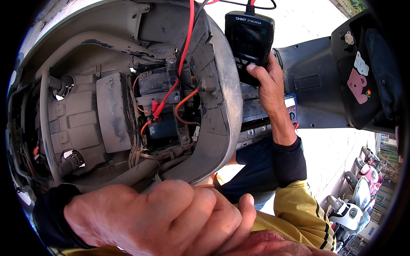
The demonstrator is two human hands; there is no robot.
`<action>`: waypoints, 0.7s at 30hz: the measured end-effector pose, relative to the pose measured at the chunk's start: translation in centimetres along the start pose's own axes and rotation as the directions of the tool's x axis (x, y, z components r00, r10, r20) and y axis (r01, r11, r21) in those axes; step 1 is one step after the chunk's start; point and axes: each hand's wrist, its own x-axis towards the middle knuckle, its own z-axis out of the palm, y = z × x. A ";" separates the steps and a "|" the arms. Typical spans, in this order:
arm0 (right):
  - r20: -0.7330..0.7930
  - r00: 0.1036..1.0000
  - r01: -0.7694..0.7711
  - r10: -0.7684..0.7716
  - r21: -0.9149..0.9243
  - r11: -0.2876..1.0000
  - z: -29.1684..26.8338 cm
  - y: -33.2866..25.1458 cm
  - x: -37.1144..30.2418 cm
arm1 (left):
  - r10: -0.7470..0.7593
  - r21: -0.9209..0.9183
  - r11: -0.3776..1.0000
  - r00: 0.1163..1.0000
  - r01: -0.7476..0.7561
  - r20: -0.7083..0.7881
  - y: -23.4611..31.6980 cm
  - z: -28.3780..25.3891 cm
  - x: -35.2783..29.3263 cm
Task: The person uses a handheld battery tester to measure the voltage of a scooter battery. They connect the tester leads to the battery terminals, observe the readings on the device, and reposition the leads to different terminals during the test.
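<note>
Up ahead, the right hand grips a black meter just beside the scooter shell's rim; the left hand, fisted and empty, sits below the open battery bay.

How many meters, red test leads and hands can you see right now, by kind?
Black handheld meter, held up by the right hand: 1
Blue meter behind the wrist, partly hidden: 1
Red test lead running into the open scooter body: 1
Hands, right one plus the left hand closed low in the frame: 2
Total: 5
</note>
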 end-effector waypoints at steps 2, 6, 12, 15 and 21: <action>0.015 1.000 -0.007 0.006 0.009 1.000 0.0 -0.1 0.0 | 0.040 0.045 0.998 0.999 -0.039 -0.027 -0.4 0.2 0.0; 0.043 0.999 -0.025 0.024 0.036 0.999 0.1 -0.3 0.0 | -0.012 0.058 0.998 0.995 0.018 -0.095 0.3 0.8 0.0; 0.047 0.998 -0.056 0.052 0.097 0.994 -0.2 0.3 0.2 | 0.060 0.079 0.995 0.995 -0.054 -0.083 -0.3 0.7 -0.1; 0.031 0.998 -0.064 0.059 0.206 0.976 -0.2 0.4 0.3 | 0.062 0.097 0.994 0.992 -0.051 -0.114 -0.4 0.9 -0.2; 0.027 0.998 -0.068 0.063 0.282 0.957 -0.1 0.1 0.2 | 0.054 0.000 0.999 0.997 -0.054 0.047 -0.4 -0.4 -0.1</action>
